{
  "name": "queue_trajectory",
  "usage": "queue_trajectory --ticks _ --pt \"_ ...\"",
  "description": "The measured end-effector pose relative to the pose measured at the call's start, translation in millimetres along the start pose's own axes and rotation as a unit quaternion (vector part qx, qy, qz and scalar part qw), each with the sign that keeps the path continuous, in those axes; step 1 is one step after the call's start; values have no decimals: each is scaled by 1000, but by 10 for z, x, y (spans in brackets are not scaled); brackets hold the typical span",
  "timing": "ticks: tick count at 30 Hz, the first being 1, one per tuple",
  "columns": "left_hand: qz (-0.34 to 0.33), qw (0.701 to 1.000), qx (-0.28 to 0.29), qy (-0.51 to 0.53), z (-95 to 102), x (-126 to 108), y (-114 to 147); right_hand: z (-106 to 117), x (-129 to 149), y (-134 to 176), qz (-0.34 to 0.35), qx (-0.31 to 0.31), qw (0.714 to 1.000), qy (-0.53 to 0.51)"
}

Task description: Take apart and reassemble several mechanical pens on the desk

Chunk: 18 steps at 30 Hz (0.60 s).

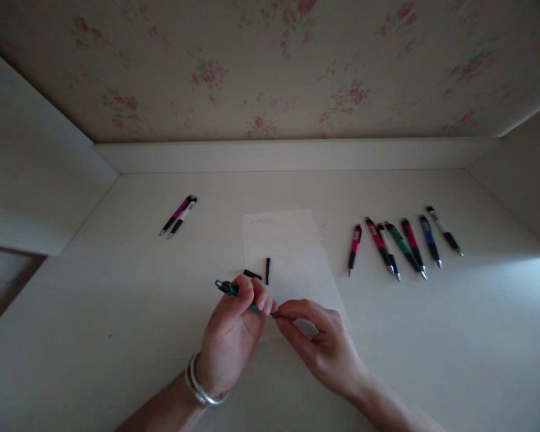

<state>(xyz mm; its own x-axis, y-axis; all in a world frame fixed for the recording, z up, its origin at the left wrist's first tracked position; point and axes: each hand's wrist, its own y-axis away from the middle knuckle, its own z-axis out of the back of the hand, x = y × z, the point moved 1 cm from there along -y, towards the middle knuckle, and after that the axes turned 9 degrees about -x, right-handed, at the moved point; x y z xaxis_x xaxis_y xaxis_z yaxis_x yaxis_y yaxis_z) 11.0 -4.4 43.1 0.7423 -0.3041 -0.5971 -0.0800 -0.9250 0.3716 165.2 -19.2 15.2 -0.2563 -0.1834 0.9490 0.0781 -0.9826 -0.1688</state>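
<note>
My left hand (236, 321) is closed around a green pen (227, 288), whose black clip and push button stick out at the upper left. The middle of its barrel is covered by my fingers. At the pen's other end, the thumb and forefinger of my right hand (317, 342) pinch its thin dark tip (274, 315); the fingertips hide most of it. Just beyond my left fingers, a short black tube (252, 274) lies across the left edge of a sheet of paper (292, 246). A second black tube (268, 271) lies lengthwise on the sheet.
To the right lie several click pens, among them a red pen (355, 249), a dark green pen (405, 249), a blue pen (431, 240) and a white pen (444, 230). A purple pen (176, 214) and a white pen (183, 217) lie at the left. A raised ledge (292, 156) bounds the white table.
</note>
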Motion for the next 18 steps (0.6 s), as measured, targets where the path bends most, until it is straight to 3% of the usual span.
queue_trajectory --ticks 4,9,12,15,18 --pt "-61 986 -13 -152 90 33 -41 26 2 -10 7 -9 1000 12" --pt "-134 923 9 -361 127 -30 -33 50 -21 -20 1 -27 999 16" --pt "-126 902 35 -412 99 -80 -36 60 -28 -27 0 -39 999 13" --pt "-112 892 21 -437 130 -80 -67 64 -27 -38 -2 -46 999 6" --pt "-33 899 13 -436 195 -37 -92 61 -33 -43 -5 -47 999 8"
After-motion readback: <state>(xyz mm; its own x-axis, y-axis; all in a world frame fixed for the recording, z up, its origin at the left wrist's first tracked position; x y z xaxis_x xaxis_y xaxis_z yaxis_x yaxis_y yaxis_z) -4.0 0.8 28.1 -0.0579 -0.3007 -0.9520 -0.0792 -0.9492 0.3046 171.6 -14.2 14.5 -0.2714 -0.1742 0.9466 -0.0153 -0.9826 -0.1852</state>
